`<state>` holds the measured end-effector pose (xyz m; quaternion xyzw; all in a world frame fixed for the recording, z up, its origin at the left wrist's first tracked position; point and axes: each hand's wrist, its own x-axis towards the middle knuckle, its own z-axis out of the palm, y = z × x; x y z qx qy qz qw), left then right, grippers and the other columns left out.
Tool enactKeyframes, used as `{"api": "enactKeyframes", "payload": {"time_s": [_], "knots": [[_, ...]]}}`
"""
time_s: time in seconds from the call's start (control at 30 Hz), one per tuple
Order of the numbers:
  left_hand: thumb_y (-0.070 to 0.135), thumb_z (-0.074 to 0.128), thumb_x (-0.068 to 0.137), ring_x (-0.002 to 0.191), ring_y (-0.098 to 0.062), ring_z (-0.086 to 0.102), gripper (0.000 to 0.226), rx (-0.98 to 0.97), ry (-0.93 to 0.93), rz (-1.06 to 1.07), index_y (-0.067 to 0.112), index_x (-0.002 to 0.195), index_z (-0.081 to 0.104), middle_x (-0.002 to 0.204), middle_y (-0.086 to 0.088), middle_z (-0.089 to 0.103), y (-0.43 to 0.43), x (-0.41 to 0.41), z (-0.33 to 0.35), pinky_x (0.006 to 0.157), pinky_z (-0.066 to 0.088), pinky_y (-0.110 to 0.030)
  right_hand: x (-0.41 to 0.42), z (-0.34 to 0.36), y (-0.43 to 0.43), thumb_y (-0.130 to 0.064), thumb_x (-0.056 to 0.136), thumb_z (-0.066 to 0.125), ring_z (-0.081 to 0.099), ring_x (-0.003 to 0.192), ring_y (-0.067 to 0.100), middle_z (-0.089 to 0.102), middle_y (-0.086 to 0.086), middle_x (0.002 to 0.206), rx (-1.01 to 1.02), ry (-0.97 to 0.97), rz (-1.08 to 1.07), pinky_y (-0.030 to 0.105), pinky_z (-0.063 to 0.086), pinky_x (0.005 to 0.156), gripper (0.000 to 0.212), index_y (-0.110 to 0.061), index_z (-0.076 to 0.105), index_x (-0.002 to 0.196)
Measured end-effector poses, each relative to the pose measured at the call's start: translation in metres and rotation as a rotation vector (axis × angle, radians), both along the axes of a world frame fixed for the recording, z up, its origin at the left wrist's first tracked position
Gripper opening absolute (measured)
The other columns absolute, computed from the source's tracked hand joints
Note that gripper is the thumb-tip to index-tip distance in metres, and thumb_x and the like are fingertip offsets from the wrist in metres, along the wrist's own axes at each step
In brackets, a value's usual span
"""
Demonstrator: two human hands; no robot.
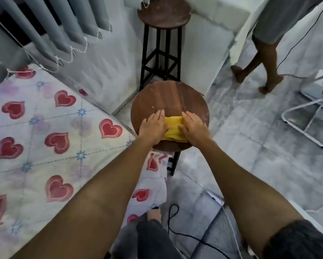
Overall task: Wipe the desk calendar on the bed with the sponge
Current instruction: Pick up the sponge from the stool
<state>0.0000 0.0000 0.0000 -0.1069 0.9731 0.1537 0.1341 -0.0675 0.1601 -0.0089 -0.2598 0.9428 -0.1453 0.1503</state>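
A yellow cloth-like sponge (172,128) lies on the near half of a round wooden stool (173,98). My left hand (153,128) rests flat on its left end and my right hand (193,128) flat on its right end, fingers extended and pressing down. The bed (35,131), covered with a white sheet with red hearts, lies to the left of the stool. No desk calendar is visible anywhere on the bed or elsewhere.
A second, taller wooden stool (164,14) stands behind the near one. Grey vertical blinds (44,30) hang at top left. Another person's legs (259,66) walk at top right. A white metal frame (306,116) lies on the tiled floor at right. A black cable (173,217) runs by my feet.
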Motion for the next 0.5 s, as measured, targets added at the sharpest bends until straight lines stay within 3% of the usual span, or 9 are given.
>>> {"api": "enactKeyframes", "payload": {"time_s": [0.17,0.27,0.4,0.47,0.5], "knots": [[0.05,0.053,0.088,0.125,-0.036,0.043,0.07,-0.048,0.05,0.071,0.01,0.142,0.032,0.137,-0.019,0.045,-0.01,-0.013,-0.002,0.1,0.036,-0.046,-0.013,-0.008,-0.002,-0.041,0.093,0.053,0.044,0.12,0.03,0.048,0.011,0.133,-0.003,0.059,0.013,0.047,0.039,0.097,0.053,-0.018,0.043,0.14],[0.049,0.063,0.082,0.113,-0.036,0.05,0.052,0.009,0.084,0.128,0.013,0.119,0.055,0.121,-0.018,0.054,-0.012,-0.014,0.003,0.093,0.04,-0.045,-0.021,-0.003,-0.007,-0.04,0.089,0.06,0.047,0.112,0.032,0.052,0.012,0.121,0.013,0.006,0.021,0.043,0.041,0.093,0.048,-0.019,0.052,0.131],[0.036,0.067,0.083,0.096,-0.032,0.056,0.028,0.333,0.11,0.197,0.012,0.095,0.058,0.103,-0.015,0.057,-0.014,-0.006,0.019,0.079,0.047,-0.039,-0.034,0.018,-0.015,-0.032,0.085,0.067,0.053,0.098,0.031,0.053,0.013,0.103,0.03,-0.128,0.093,0.033,0.04,0.078,0.028,-0.013,0.065,0.105],[0.033,0.064,0.086,0.084,-0.026,0.056,0.021,0.5,0.134,0.225,0.015,0.088,0.054,0.088,-0.009,0.058,-0.021,0.005,0.034,0.067,0.04,-0.031,-0.037,0.038,-0.017,-0.03,0.082,0.068,0.052,0.086,0.025,0.05,0.006,0.09,-0.036,-0.167,0.113,0.028,0.036,0.069,0.013,-0.018,0.062,0.085],[0.033,0.062,0.087,0.079,-0.023,0.053,0.022,0.555,0.157,0.244,0.013,0.088,0.052,0.082,-0.007,0.055,-0.025,0.013,0.044,0.064,0.037,-0.03,-0.035,0.052,-0.02,-0.029,0.081,0.069,0.05,0.08,0.021,0.049,0.001,0.084,-0.067,-0.184,0.13,0.027,0.034,0.064,0.016,-0.023,0.056,0.074]]}}
